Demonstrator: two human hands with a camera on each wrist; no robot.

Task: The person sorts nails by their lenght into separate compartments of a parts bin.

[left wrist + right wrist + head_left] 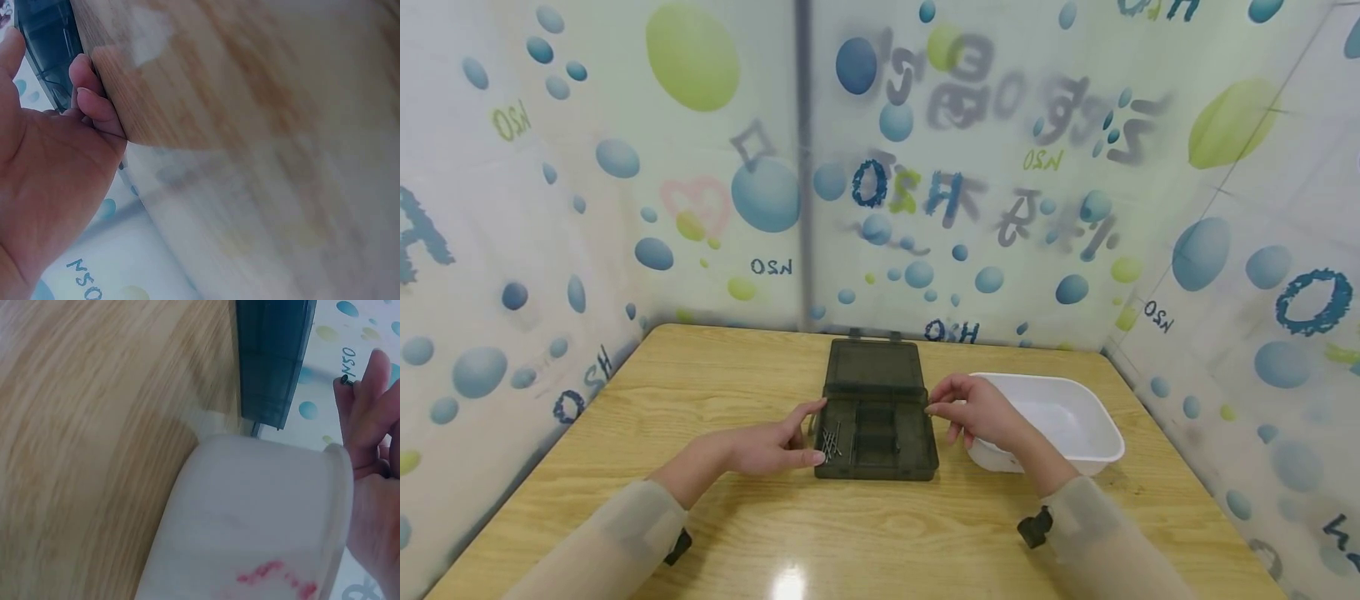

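A dark translucent compartment box lies on the table with its lid folded back. Several thin metal screws or nails lie in its left compartment. My left hand rests at the box's left side, index finger and thumb spread along the rim; in the left wrist view the palm shows beside the box. Just past the box's right rim, my right hand pinches a small metal piece, seen at the fingertips in the right wrist view as a dark screw-like end.
A white plastic basin stands right of the box, partly behind my right hand and forearm; red marks show on its outer wall in the right wrist view. The wooden table reaches back to a patterned curtain.
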